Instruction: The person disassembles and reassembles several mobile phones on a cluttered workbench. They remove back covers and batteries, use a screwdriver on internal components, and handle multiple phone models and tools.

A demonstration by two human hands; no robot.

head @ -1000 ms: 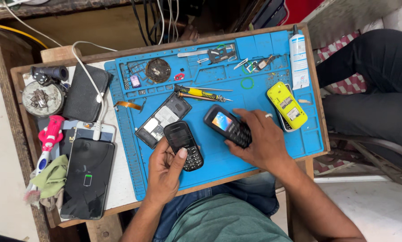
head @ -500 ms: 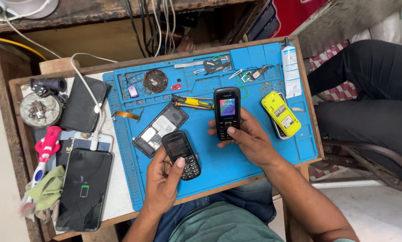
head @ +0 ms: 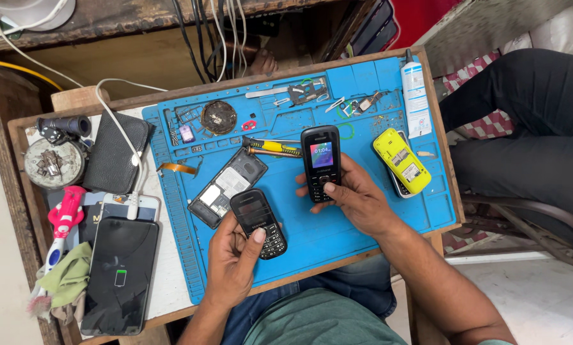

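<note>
My left hand (head: 235, 252) gripped the dark keypad phone (head: 258, 223); my right hand (head: 356, 201) gripped the lit phone (head: 321, 163), upright, just right of it.

Wooden table (head: 75, 100) carries blue mat (head: 337, 236), smartphone (head: 120, 276), wallet (head: 112, 154).

Bright, even daylight — sharp focus, soft shadows, perhaps slight edge distortion
</note>
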